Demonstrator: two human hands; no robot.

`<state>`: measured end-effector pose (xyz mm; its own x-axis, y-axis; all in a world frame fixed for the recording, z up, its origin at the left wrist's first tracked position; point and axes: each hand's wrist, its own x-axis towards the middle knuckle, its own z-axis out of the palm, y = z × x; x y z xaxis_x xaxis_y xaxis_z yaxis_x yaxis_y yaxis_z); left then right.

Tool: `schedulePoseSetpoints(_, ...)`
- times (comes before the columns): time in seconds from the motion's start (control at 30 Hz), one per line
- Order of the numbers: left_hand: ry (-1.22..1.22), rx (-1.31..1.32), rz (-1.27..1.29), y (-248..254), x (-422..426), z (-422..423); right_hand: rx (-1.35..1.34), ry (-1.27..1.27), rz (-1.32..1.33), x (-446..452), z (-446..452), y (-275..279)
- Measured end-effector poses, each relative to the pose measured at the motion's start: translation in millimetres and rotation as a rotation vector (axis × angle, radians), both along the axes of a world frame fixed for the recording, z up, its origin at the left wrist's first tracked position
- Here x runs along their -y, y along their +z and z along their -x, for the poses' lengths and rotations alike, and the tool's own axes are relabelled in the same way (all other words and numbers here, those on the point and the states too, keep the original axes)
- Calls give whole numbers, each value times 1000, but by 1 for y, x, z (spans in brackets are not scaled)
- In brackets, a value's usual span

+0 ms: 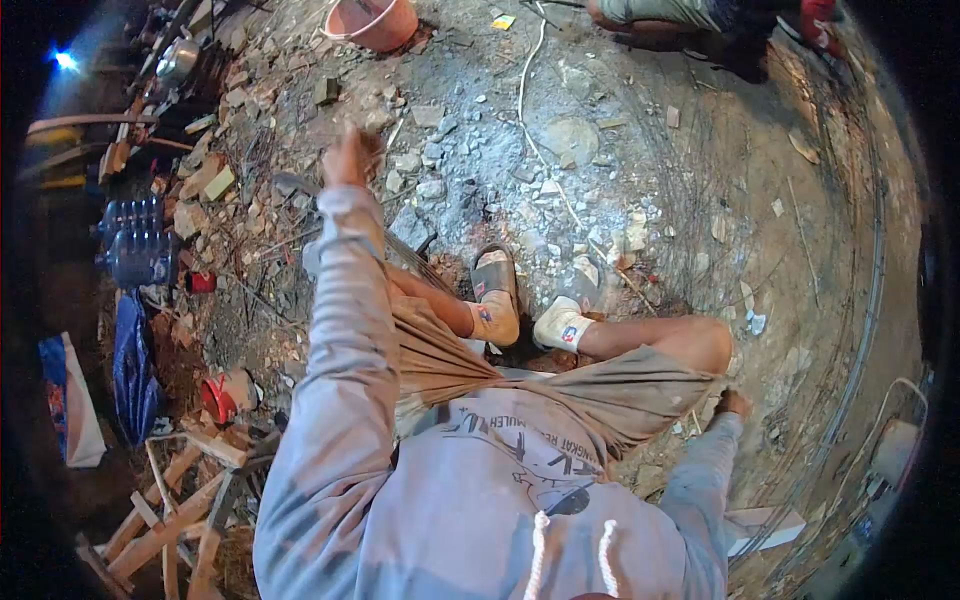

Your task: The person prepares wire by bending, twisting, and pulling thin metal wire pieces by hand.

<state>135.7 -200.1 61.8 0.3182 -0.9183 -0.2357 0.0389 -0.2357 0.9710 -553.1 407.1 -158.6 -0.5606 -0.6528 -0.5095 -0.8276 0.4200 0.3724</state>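
My left hand point(352, 157) is stretched forward over the rubble, its fingers smeared by motion; whether it holds anything is unclear. Just left of it lies a dark curved object point(292, 184). By my knee is my right hand point(736, 403), low at the side, its fingers mostly hidden. Between my feet and the left hand spreads a patch of pale broken stone and powder point(470, 160). A thin white cord point(524, 100) crosses the ground there. My feet, in sandals point(497, 270) and socks, rest on the dirt.
A pink basin point(372, 24) stands at the top. Large blue bottles point(140, 243), a red can point(217, 399) and a wooden frame point(180, 510) are at the left. Another person's leg point(660, 12) shows at top right. Thin rods point(868, 330) run along the right.
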Motion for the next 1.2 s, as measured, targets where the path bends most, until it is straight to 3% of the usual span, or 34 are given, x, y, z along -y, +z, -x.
schedulePoseSetpoints(0.1, 152, -43, -174, -93, -52, -44, 211, -139, -1, -6, 28, -48)
schedulePoseSetpoints(0.17, 354, 45, -238, -115, -71, -50, 347, -223, -13, 10, 56, -65)
schedulePoseSetpoints(0.2, 354, 136, -274, -122, -72, -54, 352, -192, -24, 26, 76, -70)
schedulePoseSetpoints(0.27, 301, 394, -334, -144, -67, -63, 177, -387, 21, 58, 102, -82)
schedulePoseSetpoints(0.33, 201, 747, -465, -155, -55, -65, 98, -166, 165, 123, 57, -57)
schedulePoseSetpoints(0.4, 165, 846, -464, -167, -39, -64, 331, -187, 47, 271, -51, 60)
schedulePoseSetpoints(0.47, 93, 981, -486, -163, -17, -54, 362, 127, -3, 342, -95, 57)
schedulePoseSetpoints(0.5, 80, 987, -479, -178, -1, -59, 448, 225, 95, 371, -119, 57)
schedulePoseSetpoints(0.57, -79, 1111, -279, -216, 32, -78, 558, 395, 178, 427, -173, 65)
schedulePoseSetpoints(0.6, -156, 1198, -387, -195, 48, -61, 583, 466, 157, 454, -198, 68)
schedulePoseSetpoints(0.63, -192, 1307, -337, -206, 64, -59, 646, 488, 204, 474, -217, 54)
schedulePoseSetpoints(0.7, -269, 1228, -353, -231, 97, -59, 763, 554, 342, 508, -257, 17)
schedulePoseSetpoints(0.73, -307, 1349, -300, -242, 110, -54, 815, 592, 434, 524, -279, 2)
schedulePoseSetpoints(0.8, -393, 1378, -297, -242, 131, -34, 855, 540, 413, 564, -334, -1)
schedulePoseSetpoints(0.87, -503, 1395, -162, -273, 152, -33, 865, 557, 671, 591, -377, -33)
schedulePoseSetpoints(1.03, -613, 1655, -262, -313, 176, -26, 705, 435, 561, 636, -449, -61)
schedulePoseSetpoints(1.1, -687, 1347, -592, -306, 182, -26, 687, 451, 540, 639, -455, -71)
schedulePoseSetpoints(1.2, -662, 1358, -466, -320, 170, -40, 653, 544, 509, 644, -459, -82)
